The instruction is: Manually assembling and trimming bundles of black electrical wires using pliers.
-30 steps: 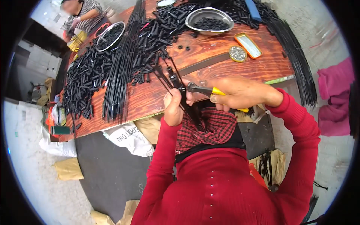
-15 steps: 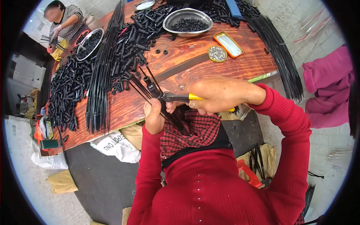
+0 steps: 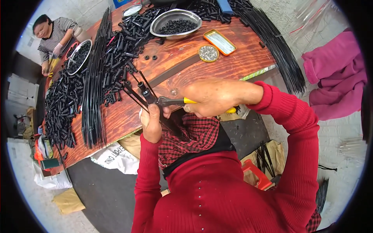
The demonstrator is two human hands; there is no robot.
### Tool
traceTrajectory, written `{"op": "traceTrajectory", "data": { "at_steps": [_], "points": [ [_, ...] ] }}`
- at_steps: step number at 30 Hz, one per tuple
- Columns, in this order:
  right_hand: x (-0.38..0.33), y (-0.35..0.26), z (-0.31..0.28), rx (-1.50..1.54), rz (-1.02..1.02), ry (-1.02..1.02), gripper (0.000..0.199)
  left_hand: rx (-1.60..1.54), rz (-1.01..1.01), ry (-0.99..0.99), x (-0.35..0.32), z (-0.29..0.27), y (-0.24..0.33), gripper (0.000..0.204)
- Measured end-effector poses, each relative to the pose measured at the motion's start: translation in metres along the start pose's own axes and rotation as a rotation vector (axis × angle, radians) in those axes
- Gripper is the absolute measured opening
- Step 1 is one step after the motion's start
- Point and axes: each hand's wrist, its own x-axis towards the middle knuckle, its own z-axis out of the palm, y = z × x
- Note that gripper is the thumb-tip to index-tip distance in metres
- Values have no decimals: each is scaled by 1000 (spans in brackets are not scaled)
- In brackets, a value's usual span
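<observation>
Head view, near to far: holds one slim black plastic tube (image 3: 147,94) with several thin black rods (image 3: 149,85), too overlapped to count, closed in the left hand (image 3: 151,121) above the lap. Grips one pair of yellow-handled dark metal pliers (image 3: 175,101) in the right hand (image 3: 213,97), with the nose at the tube. Cannot tell a bite from a bare touch. Looks mid-step, working the pliers on the tube; seems to call next for a steady left hold and a controlled squeeze. On the red-brown wooden tabletop (image 3: 250,44), shows one round tin (image 3: 209,61) of silvery bits, one orange rectangular tin (image 3: 229,53) and two loose black rings (image 3: 154,57). Beyond, shows one heart-shaped silver metal bowl (image 3: 171,36), two long black rod bundles (image 3: 274,42) and, far left, one co-worker (image 3: 58,33) in stripes.
</observation>
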Motion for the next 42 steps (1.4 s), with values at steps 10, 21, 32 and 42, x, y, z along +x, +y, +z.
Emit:
{"op": "traceTrajectory", "data": {
  "at_steps": [10, 21, 32, 42],
  "points": [
    [4, 5, 12, 478, 1, -113, 30, 2, -82, 58, -1, -2, 6, 48],
    [2, 7, 16, 615, -10, -222, 29, -231, -73, -92, 2, 2, 18, 56],
    [-2, -1, 6, 472, 41, -257, 27, -217, -83, -156, -2, 1, 18, 60],
    [4, -16, 6, 298, 127, -214, 37, -126, -111, -153, -2, -8, 15, 59]
  ]
}}
